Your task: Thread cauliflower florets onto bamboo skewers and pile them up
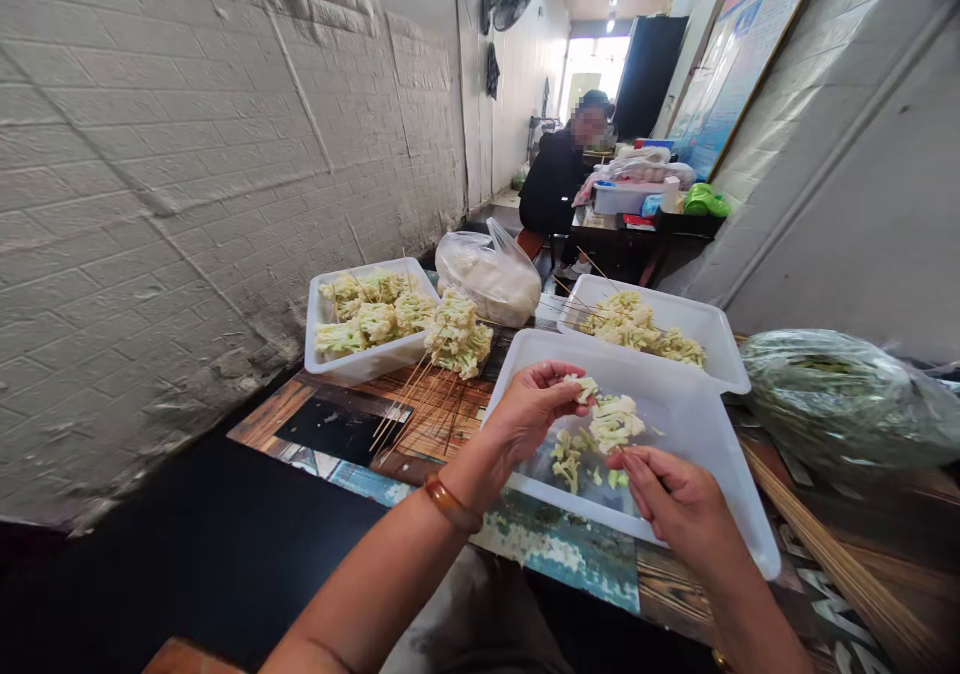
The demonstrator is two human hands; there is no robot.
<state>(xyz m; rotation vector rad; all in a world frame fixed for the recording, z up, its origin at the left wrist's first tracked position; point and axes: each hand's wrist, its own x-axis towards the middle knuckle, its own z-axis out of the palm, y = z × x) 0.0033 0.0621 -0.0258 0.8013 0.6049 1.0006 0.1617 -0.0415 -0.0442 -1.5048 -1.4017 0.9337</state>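
Observation:
My left hand (pixel 529 406) pinches a small cauliflower floret (pixel 583 387) over a white plastic tub (pixel 720 454). My right hand (pixel 675 499) is closed on a thin bamboo skewer threaded with cauliflower pieces (pixel 615 422). Loose florets (pixel 568 464) lie on the tub's bottom. Both hands hover inside the tub, close together.
A pile of finished cauliflower skewers (pixel 454 339) leans on a second white tub (pixel 367 359) at the left. A third tub (pixel 712 329) sits behind. A white plastic bag (pixel 487 279), a green bag (pixel 840 394) and loose skewers (pixel 840 564) lie around. A seated person (pixel 559 179) works farther back.

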